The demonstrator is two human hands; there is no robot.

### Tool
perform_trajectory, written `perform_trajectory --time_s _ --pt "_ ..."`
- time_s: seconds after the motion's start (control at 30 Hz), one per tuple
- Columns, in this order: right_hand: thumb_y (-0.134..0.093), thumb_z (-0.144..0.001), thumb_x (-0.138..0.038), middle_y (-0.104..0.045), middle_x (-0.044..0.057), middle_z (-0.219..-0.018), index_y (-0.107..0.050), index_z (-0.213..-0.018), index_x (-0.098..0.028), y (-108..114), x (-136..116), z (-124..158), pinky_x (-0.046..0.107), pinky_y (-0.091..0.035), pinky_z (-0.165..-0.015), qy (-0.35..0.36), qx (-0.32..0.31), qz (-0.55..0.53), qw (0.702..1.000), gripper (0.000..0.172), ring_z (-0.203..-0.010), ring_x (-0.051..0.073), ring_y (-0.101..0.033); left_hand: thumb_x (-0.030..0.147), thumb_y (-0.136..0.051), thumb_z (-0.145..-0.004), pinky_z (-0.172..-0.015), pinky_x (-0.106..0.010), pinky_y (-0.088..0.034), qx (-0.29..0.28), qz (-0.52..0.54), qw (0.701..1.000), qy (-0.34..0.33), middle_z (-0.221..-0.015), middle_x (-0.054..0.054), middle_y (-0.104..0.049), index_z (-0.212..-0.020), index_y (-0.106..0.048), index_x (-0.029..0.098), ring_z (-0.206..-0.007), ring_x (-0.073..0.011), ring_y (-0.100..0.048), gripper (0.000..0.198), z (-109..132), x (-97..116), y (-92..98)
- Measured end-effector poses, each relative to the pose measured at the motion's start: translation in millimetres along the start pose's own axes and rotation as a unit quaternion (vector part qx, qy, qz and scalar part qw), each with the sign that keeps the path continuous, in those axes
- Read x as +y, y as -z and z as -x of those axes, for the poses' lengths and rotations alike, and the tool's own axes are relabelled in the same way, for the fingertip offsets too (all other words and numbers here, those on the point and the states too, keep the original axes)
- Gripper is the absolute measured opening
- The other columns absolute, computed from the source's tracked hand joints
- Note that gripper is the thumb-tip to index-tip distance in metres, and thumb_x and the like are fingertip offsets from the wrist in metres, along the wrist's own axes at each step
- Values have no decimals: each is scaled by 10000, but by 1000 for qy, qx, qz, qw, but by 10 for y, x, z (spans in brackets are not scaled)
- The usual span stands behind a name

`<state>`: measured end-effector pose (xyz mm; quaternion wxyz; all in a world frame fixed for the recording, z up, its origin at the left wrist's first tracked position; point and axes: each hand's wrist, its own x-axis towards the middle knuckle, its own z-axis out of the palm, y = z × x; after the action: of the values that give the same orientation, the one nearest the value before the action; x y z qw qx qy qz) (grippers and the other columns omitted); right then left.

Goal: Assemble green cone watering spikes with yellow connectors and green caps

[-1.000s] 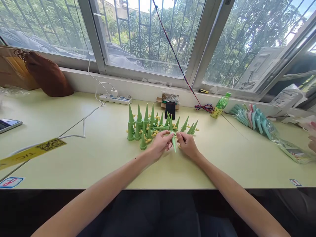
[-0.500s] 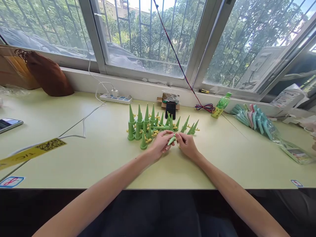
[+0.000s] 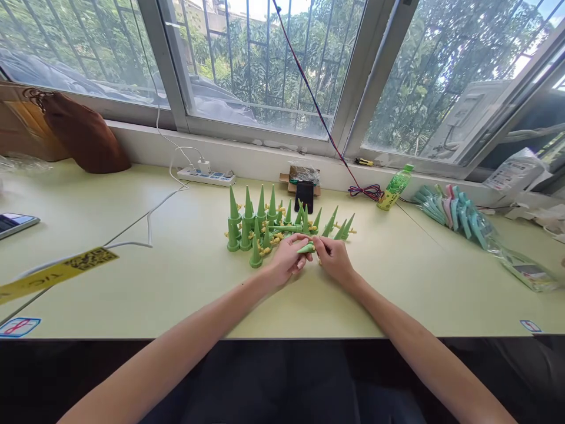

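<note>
While both hands close in on one cone, its neighbours stand near enough to topple

As the head view shows, the left hand holds a green cone narrowly between thumb and fingers, above the near side of the table, its tip pointing left. The right hand has its fingertips bunched at the cone's broader end; whether they pinch the cone itself or a small part there, I cannot tell.

Just beyond stand other cones, some apparently stacked, with yellow pieces among them and a green rod lying across. A phone lies behind.

Slipping seems the likeliest trouble: the taper gives the left fingers little to hold, so a hard push or twist from the right could shoot the cone loose. A forward swing of the knuckles might knock the nearest upright ones, and the stacked ones look the most easily tipped. Anything small dropped here could be lost among the yellow pieces.
</note>
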<state>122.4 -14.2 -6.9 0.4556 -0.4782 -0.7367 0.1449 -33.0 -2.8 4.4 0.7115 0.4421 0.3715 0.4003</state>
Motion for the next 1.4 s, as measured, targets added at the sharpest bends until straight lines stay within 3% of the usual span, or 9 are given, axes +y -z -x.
perform_trajectory --time_s 0.43,0.87,1.17,1.4 --pt "-371 -990 -508 -315 -39 -471 -358 -550 -206 5 -12 -11 272 -248 -488 6 5 7 1000 534 -464 100 -294 276 -605 -877 -315 -149 -196 -2 13 1000 17 -603 -26 -627 -918 -592 157 -323 -32 -399 127 6 8 -1" --pt "-356 -1014 -457 -393 -35 -479 -433 -596 -197 19 42 10 270 -264 -514 29 -31 36 998 498 -471 103 -331 247 -561 -874 -299 -146 -160 -18 40 998 46 -556 -12 -563 -783 -586 144 -308 -17 -329 140 8 58 -27" --pt "-365 -1015 -449 -423 -35 -467 -443 -599 -191 16 51 15 258 -282 -518 48 -19 40 998 496 -464 96 -355 233 -587 -882 -311 -140 -170 -23 26 999 36 -565 -17 -594 -867 -593 141 -318 -17 -344 94 17 50 -13" --pt "-369 -1019 -406 -413 -40 -465 -431 -580 -194 26 17 4 248 -284 -498 76 8 40 996 491 -443 88 -329 286 -632 -863 -320 -147 -189 -22 6 1000 5 -571 -31 -625 -958 -603 141 -329 -34 -394 176 5 21 1"
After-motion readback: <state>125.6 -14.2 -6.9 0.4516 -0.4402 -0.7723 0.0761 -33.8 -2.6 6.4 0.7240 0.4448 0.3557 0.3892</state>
